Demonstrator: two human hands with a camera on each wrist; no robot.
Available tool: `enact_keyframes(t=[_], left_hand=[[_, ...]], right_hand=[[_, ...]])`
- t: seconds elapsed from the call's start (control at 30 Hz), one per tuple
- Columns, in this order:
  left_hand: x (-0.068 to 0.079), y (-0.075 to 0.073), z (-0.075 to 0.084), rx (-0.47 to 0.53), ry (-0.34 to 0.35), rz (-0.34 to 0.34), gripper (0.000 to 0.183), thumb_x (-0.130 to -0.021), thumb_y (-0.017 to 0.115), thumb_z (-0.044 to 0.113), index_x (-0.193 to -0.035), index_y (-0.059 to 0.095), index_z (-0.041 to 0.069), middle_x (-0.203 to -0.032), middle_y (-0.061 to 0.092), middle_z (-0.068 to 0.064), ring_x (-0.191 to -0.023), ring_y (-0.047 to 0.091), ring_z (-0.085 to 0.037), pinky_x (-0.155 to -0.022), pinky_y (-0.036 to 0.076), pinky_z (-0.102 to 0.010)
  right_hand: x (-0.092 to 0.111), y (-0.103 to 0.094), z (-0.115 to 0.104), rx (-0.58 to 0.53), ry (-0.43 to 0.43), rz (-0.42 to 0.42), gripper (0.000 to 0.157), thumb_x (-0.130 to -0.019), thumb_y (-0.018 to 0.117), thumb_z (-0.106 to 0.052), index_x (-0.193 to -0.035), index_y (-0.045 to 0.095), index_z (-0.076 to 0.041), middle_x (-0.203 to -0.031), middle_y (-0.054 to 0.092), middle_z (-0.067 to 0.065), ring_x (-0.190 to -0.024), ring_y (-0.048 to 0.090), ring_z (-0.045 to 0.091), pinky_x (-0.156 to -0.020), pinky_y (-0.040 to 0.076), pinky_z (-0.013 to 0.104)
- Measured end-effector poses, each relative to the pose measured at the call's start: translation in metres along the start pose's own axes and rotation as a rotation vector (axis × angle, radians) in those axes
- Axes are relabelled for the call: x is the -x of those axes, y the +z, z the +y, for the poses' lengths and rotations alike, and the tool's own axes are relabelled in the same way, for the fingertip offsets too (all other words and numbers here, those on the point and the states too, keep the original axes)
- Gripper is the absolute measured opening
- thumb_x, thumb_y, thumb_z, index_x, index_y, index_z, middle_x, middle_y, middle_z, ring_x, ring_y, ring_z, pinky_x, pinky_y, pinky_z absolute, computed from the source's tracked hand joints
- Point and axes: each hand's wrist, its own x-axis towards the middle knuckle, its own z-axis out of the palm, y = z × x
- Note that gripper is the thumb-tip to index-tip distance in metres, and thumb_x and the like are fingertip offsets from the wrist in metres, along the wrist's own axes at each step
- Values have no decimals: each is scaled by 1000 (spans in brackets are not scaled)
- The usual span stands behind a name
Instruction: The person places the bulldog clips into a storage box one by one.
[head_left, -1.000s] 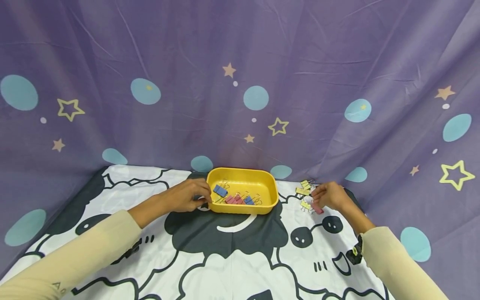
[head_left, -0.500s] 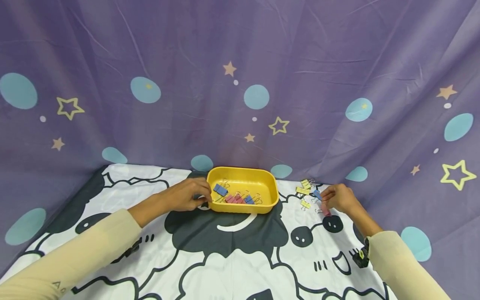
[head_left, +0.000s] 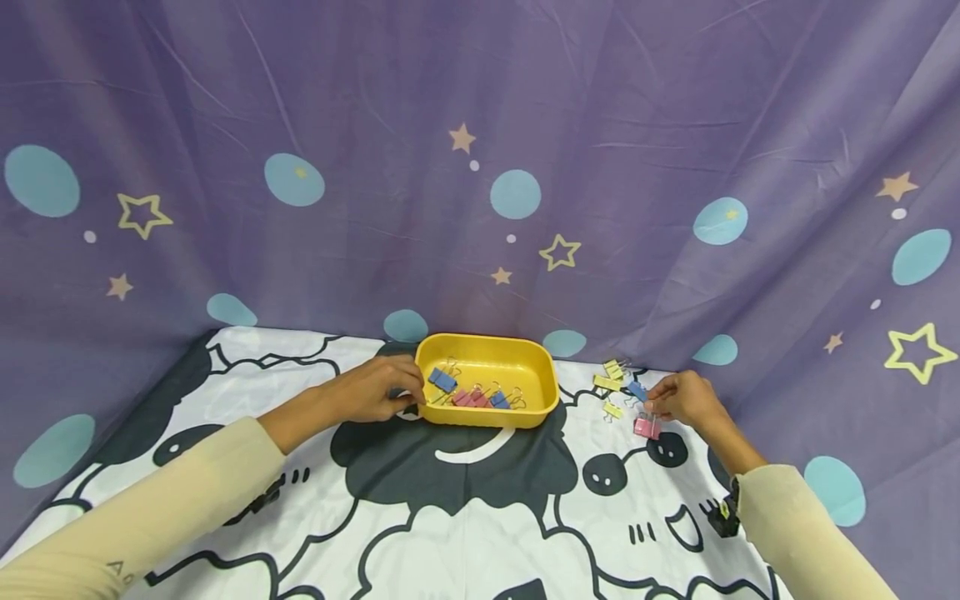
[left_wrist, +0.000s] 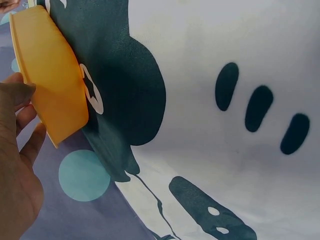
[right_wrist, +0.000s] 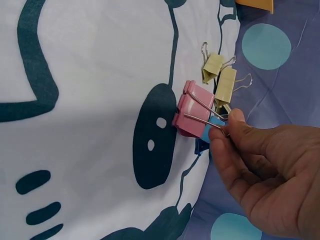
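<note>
My left hand (head_left: 372, 389) grips the left end of a yellow plastic tray (head_left: 487, 416), and the left wrist view shows its fingers at the tray wall (left_wrist: 57, 75). Inside the tray lie blue binder clips (head_left: 442, 381) and pink ones (head_left: 471, 399). My right hand (head_left: 684, 398) pinches a pink binder clip (right_wrist: 196, 110) by its wire handles between thumb and forefinger, body pointing away from the fingertips. Just beyond that clip is a blue binder clip (head_left: 637, 390), partly hidden in the right wrist view. Yellow binder clips (head_left: 606, 383) lie to its left.
A white cloth with black cartoon drawings (head_left: 465, 550) covers the table. Behind it hangs a purple curtain (head_left: 375, 208) with stars and dots, close to the tray's back and the loose clips.
My right hand has shifted right and slightly nearer with the pink binder clip, which has turned in the fingers. The blue clip beside it has come into sight. My left hand stays at the tray.
</note>
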Motion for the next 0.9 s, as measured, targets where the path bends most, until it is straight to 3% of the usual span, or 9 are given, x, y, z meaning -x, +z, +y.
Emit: enact_keyframes(t=[0.23,0.33,0.57,0.9], left_hand=[[0,-2,1,8,-21,-14,20,-92,85,-4,-101,89,13,-106,82,4,-107,72,-17,-96,65,-42],[-1,-2,1,10,-23,-14,20,-92,84,-4,-101,89,13,-106,82,3,-107,72,-17,-96,65,-42],[-1,-2,1,13,-19,-13,20,-92,85,-5,-100,89,13,-105,83,4,-106,72,-17,-96,65,-42],[0,-1,2,14,-24,-20,19,-92,85,-4,-101,89,13,-105,82,4,-106,72,-17,-96,64,-42]], right_hand=[[0,-4,-4,-87,65,-58,14,-97,83,2,-103,81,15,-79,83,16,-64,81,15,-65,69,36],[1,-7,-5,-141,81,-104,18,-99,79,6,-108,77,21,-80,83,20,-65,82,16,-65,70,35],[1,-13,-2,-365,177,-231,31,-101,72,13,-125,65,30,-90,85,21,-77,84,18,-74,71,34],[-4,-22,2,-626,298,-380,37,-104,66,14,-138,59,28,-101,86,16,-90,86,21,-86,71,34]])
